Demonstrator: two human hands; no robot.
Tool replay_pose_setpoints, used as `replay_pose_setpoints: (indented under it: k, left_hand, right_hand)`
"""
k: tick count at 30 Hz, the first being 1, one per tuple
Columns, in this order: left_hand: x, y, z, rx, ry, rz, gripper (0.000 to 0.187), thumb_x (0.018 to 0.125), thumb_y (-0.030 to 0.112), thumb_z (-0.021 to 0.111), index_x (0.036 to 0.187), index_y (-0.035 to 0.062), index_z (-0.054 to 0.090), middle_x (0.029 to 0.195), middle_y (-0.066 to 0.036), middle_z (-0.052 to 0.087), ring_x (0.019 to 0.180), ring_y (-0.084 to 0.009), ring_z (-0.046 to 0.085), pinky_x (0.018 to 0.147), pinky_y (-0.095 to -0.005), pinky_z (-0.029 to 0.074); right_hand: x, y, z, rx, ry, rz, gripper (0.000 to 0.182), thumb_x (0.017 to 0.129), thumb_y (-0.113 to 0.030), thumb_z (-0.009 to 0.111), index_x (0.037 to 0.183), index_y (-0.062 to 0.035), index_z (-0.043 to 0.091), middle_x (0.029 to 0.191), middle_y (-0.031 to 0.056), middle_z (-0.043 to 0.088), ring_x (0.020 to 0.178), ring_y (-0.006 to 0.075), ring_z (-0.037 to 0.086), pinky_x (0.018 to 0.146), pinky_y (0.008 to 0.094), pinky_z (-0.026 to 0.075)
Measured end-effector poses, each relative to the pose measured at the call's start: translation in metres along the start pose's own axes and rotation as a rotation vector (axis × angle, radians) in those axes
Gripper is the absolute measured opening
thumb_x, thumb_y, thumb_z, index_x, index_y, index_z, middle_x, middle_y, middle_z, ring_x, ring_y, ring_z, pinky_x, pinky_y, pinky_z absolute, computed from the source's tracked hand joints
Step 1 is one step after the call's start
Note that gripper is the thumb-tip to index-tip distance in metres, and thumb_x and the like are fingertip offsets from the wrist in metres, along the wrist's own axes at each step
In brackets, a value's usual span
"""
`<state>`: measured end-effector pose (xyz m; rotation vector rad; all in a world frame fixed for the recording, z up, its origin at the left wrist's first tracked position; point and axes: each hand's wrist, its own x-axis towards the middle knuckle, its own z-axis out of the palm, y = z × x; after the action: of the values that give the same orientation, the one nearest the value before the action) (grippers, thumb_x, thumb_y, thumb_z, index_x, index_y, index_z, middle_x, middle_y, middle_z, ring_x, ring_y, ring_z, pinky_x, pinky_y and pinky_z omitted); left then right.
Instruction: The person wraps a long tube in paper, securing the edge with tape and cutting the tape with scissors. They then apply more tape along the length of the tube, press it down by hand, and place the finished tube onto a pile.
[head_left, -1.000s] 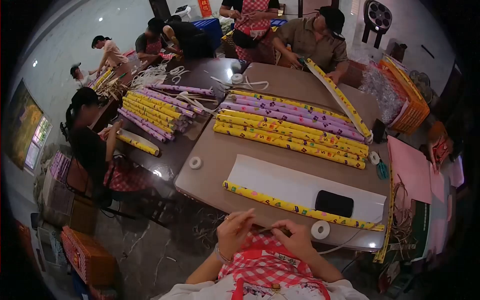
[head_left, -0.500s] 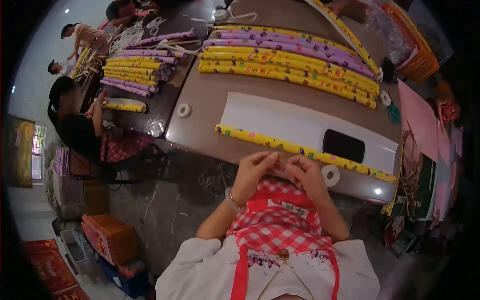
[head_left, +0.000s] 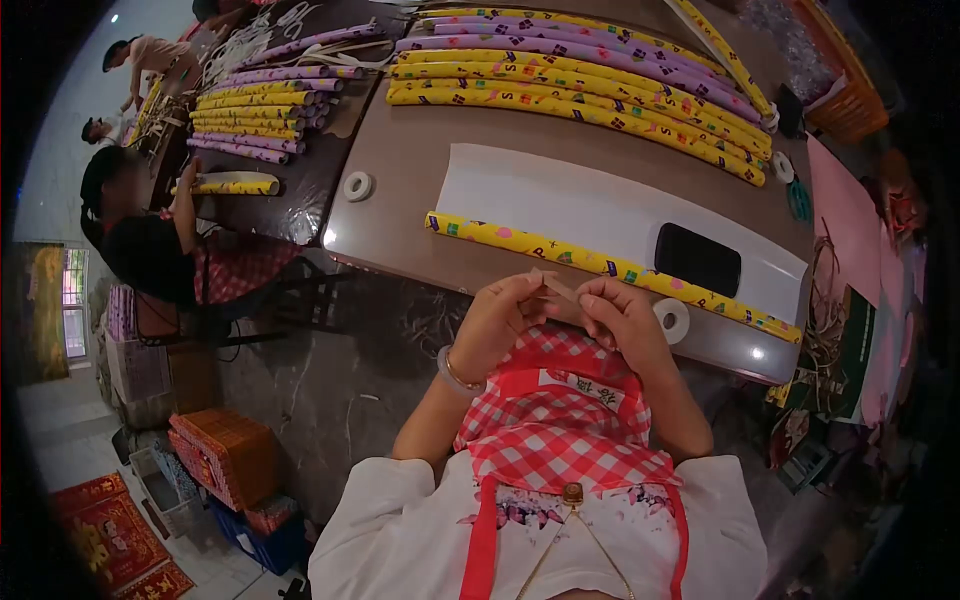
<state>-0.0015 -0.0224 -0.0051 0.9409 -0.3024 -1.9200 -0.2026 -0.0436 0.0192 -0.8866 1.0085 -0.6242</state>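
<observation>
Both of my hands are raised at the table's front edge. Between the fingertips of my left hand (head_left: pixel 507 318) and my right hand (head_left: pixel 618 308) stretches a short translucent strip (head_left: pixel 560 289), pinched at each end. Just beyond them lies a partly rolled sheet, its yellow patterned roll (head_left: pixel 540 247) along the near side and its white face (head_left: pixel 560 200) spread flat behind. A black phone (head_left: pixel 698 260) rests on the white face. Close to my right hand, a white tape roll (head_left: pixel 671 320) lies near the table edge.
Yellow and purple rolls (head_left: pixel 570 90) lie across the back of the table (head_left: pixel 400 220). Another tape roll (head_left: pixel 358 186) is at the left. A co-worker (head_left: pixel 150 240) holds a yellow roll at the left table. Orange baskets (head_left: pixel 225 455) stand on the floor.
The strip between my hands shows more clearly, held a little higher over the apron. The view has shifted slightly, so the table and rolls appear higher.
</observation>
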Motion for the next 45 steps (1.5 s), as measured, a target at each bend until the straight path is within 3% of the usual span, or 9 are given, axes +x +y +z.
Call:
replay_pose_setpoints:
  k: [4, 6, 8, 11, 13, 16, 19, 30, 45]
  left_hand:
    - [-0.001, -0.001, -0.003, 0.095, 0.037, 0.062, 0.028, 0.096, 0.017, 0.053, 0.112, -0.0043, 0.061, 0.096, -0.009, 0.067, 0.083, -0.0156, 0.063, 0.078, -0.0281, 0.049]
    - [-0.005, 0.001, -0.002, 0.186, 0.085, 0.115, 0.026, 0.095, 0.015, 0.056, 0.110, -0.0053, 0.063, 0.096, -0.009, 0.067, 0.082, -0.0153, 0.063, 0.078, -0.0282, 0.050]
    - [-0.010, 0.004, -0.001, 0.484, 0.120, 0.285, 0.019, 0.090, 0.007, 0.062, 0.104, -0.0058, 0.066, 0.098, -0.009, 0.067, 0.081, -0.0151, 0.064, 0.076, -0.0270, 0.052]
    - [-0.004, 0.003, -0.001, 0.533, 0.151, 0.393, 0.017, 0.088, 0.008, 0.065, 0.101, -0.0019, 0.070, 0.092, -0.005, 0.069, 0.080, -0.0102, 0.065, 0.073, -0.0220, 0.051]
    - [0.004, 0.012, 0.000, 0.686, 0.131, 0.461, 0.021, 0.088, 0.007, 0.065, 0.107, 0.0005, 0.068, 0.093, -0.009, 0.070, 0.081, -0.0131, 0.066, 0.073, -0.0236, 0.051]
    - [0.031, 0.033, -0.010, 1.198, 0.322, 0.872, 0.028, 0.085, 0.004, 0.063, 0.113, 0.0026, 0.062, 0.103, -0.015, 0.066, 0.092, -0.0309, 0.064, 0.080, -0.0330, 0.050]
    - [0.077, 0.065, -0.038, 1.547, 0.395, 1.019, 0.023, 0.083, 0.001, 0.063, 0.106, 0.0020, 0.063, 0.104, -0.014, 0.064, 0.096, -0.0294, 0.061, 0.081, -0.0368, 0.050]
    - [0.142, 0.102, -0.088, 1.828, 0.459, 0.673, 0.042, 0.080, 0.009, 0.066, 0.119, 0.0013, 0.053, 0.119, -0.011, 0.052, 0.106, -0.0321, 0.053, 0.086, -0.0412, 0.046]
    - [0.143, 0.098, -0.097, 1.607, 0.475, 0.686, 0.046, 0.077, 0.006, 0.069, 0.118, -0.0049, 0.052, 0.121, -0.018, 0.052, 0.108, -0.0350, 0.053, 0.091, -0.0412, 0.045]
  right_hand:
    - [0.003, 0.003, 0.001, -0.119, 0.027, 0.023, 0.016, 0.092, -0.016, 0.059, 0.100, -0.0024, 0.063, 0.069, -0.0007, 0.060, 0.057, 0.0036, 0.052, 0.051, 0.0181, 0.040]
    - [0.006, 0.017, -0.002, -0.360, 0.084, -0.107, 0.017, 0.091, -0.016, 0.062, 0.100, -0.0012, 0.064, 0.072, 0.0006, 0.063, 0.061, 0.0053, 0.057, 0.056, 0.0204, 0.045]
    - [0.007, 0.016, -0.002, -0.418, 0.066, -0.129, 0.018, 0.090, -0.016, 0.062, 0.099, -0.0006, 0.064, 0.073, 0.0014, 0.064, 0.062, 0.0062, 0.059, 0.057, 0.0214, 0.046]
    - [0.016, 0.001, -0.002, -0.430, 0.030, -0.115, 0.018, 0.089, -0.015, 0.063, 0.099, 0.0003, 0.063, 0.071, 0.0033, 0.064, 0.063, 0.0073, 0.061, 0.058, 0.0219, 0.047]
    - [0.023, -0.018, -0.002, -0.474, 0.059, -0.040, 0.017, 0.089, -0.015, 0.063, 0.098, -0.0003, 0.062, 0.071, 0.0041, 0.064, 0.064, 0.0075, 0.061, 0.059, 0.0223, 0.047]
    - [0.050, -0.046, -0.012, -0.517, 0.092, 0.015, 0.019, 0.092, -0.017, 0.060, 0.098, 0.0008, 0.059, 0.077, 0.0050, 0.065, 0.064, 0.0080, 0.058, 0.059, 0.0222, 0.046]
    - [0.097, -0.050, -0.025, -0.455, 0.041, 0.025, 0.018, 0.093, -0.018, 0.058, 0.097, -0.0006, 0.059, 0.082, 0.0027, 0.063, 0.060, 0.0066, 0.053, 0.055, 0.0218, 0.043]
    - [0.230, -0.026, 0.005, -0.566, 0.067, -0.003, 0.020, 0.091, -0.019, 0.061, 0.098, -0.0013, 0.063, 0.079, 0.0033, 0.064, 0.063, 0.0094, 0.054, 0.060, 0.0258, 0.046]
    - [0.280, -0.029, 0.059, -0.726, 0.199, -0.064, 0.019, 0.083, -0.017, 0.065, 0.089, 0.0015, 0.065, 0.081, 0.0129, 0.068, 0.070, 0.0233, 0.066, 0.065, 0.0326, 0.051]
